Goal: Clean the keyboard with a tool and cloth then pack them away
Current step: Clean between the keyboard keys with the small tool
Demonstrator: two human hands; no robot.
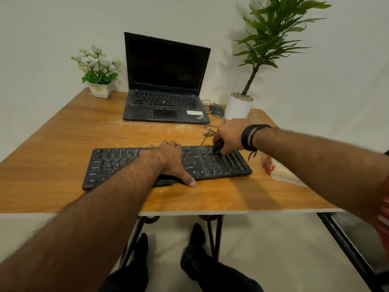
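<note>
A dusty black keyboard (227,165) lies across the wooden table (63,144) in front of me. My left hand (168,161) lies flat over the keyboard's middle, fingers at its far edge and thumb on the table by its near edge. My right hand (229,135) grips a small black cleaning tool (217,146), its tip down on the keys at the keyboard's right end. A clear packet with a red piece and a pale cloth (280,169) lies on the table to the right of the keyboard, partly behind my right forearm.
An open black laptop (166,91) stands at the back centre, with a mouse (216,109) and a cable beside it. A white pot of flowers (100,89) is at the back left, a tall potted plant (239,106) at the back right. White dust streaks the table.
</note>
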